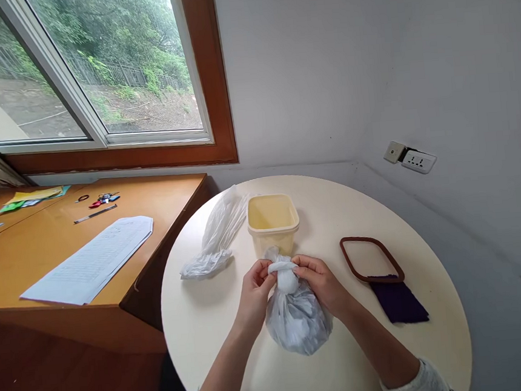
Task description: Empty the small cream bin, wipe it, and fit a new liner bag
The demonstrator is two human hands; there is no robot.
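Note:
A filled, whitish plastic bag is in front of me at the round table, its neck gathered and twisted. My left hand pinches the left side of the bag's neck between thumb and fingers. On the opposite side, my right hand grips the neck the same way. What the bag contains cannot be made out through the plastic. Just beyond my hands stands a pale yellow square tub, open at the top; the bag's upper end overlaps its front.
Another crumpled plastic bag lies left of the tub on the round table. To the right are a brown frame-shaped rim and a dark purple cloth. Papers, a pen and scissors lie on the wooden desk.

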